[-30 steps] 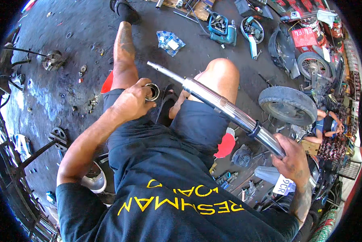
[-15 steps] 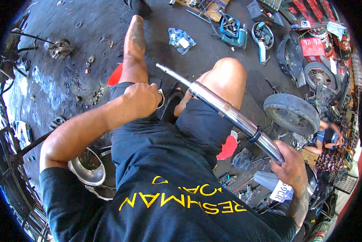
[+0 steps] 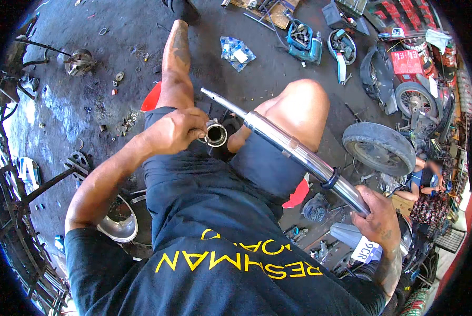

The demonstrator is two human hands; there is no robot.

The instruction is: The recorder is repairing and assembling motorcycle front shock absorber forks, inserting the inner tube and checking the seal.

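Observation:
My left hand (image 3: 186, 131), fingers curled, grips a hollow metal tube (image 3: 215, 134) between my legs, its round open end facing up toward me. Most of the tube below that end is hidden. My right hand (image 3: 374, 210) is closed on the lower end of a shiny chrome fork tube (image 3: 278, 138), with a dark ring (image 3: 330, 178) above my fingers. The tube slants up and leftward across my thigh, ending in a thinner rod (image 3: 225, 104) with a small hole near its tip.
A loose tire (image 3: 378, 147), blue tool case (image 3: 309, 50), parts tray (image 3: 342, 47) and plastic packet (image 3: 237, 52) lie on the dark floor (image 3: 115, 100). Dark metal frames (image 3: 9, 200) line the left. A co-worker (image 3: 428, 176) sits at the right among motorcycle parts; a steel rim (image 3: 117, 221) lies behind my left arm.
My left hand has shifted slightly right since a second ago; the open end of its tube, mostly covered half a second ago, now shows. My right hand still holds the fork tube.

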